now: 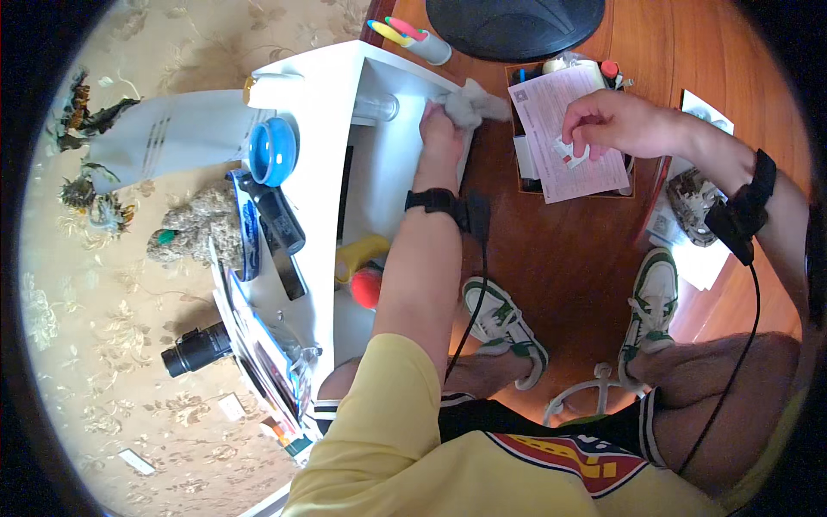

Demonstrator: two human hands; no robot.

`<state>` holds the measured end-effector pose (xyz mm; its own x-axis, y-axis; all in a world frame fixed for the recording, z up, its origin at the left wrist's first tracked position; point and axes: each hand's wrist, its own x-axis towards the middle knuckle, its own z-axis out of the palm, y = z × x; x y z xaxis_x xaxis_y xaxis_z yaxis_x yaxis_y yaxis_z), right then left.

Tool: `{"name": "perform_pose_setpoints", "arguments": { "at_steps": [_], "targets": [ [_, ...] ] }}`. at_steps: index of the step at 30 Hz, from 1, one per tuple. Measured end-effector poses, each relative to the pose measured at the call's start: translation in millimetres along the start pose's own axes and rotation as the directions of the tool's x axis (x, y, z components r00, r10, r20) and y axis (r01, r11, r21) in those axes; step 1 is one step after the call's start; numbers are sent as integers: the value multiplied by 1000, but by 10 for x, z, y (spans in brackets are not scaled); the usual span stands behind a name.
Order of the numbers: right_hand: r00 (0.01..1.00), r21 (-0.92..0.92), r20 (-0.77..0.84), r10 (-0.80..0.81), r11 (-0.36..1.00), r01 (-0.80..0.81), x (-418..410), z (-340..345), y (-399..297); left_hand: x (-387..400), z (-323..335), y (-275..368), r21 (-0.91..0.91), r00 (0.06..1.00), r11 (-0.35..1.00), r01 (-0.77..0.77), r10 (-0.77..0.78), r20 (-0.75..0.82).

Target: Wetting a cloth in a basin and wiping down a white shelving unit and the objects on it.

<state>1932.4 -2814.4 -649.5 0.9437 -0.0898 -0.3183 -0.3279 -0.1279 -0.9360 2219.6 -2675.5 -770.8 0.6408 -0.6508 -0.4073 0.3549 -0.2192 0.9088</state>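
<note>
My left hand (442, 132) reaches into a white shelf unit (347, 129), at the edge of its upper opening. It grips a crumpled, fluffy white cloth or tissue (471, 105), slightly blurred. A clear cylindrical container (378, 107) lies near that hand inside the unit. My right hand (604, 123) hangs over a pink printed form (539, 123), its fingers curled. Beneath those fingertips is a small white item with a red mark (570, 155); whether I hold it or it rests on the form is unclear. The form lies across an open box (521, 184) of small articles.
On the unit stand a blue bowl (273, 152), a black bottle (279, 216), a rough stone ornament (200, 223), a vase (174, 136) and upright papers (258, 349). A red ball (366, 287) sits inside. A pen holder (429, 48) and glass dish (694, 205) flank the box.
</note>
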Motion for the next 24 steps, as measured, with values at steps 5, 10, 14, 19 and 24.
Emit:
{"name": "perform_pose_setpoints", "arguments": {
  "at_steps": [5,10,14,19,24],
  "targets": [
    [1000,-3,24,-17,1000,17,-58,-70,-244,75,46,517,-676,986,732,-82,-37,-160],
    [999,7,22,-46,999,45,-83,-64,-382,-48,-345,914,-769,960,593,-239,264,-96],
    [999,4,45,-26,1000,26,-141,-7,-407,-274,-215,1208,-644,925,666,-376,304,-227],
    [995,32,86,-49,998,46,-61,70,-411,-500,-88,1159,-794,933,534,-291,342,-112],
    [996,9,88,-8,1000,8,-42,20,-269,-727,246,1179,-696,895,578,-427,382,-232]
  ]
}}
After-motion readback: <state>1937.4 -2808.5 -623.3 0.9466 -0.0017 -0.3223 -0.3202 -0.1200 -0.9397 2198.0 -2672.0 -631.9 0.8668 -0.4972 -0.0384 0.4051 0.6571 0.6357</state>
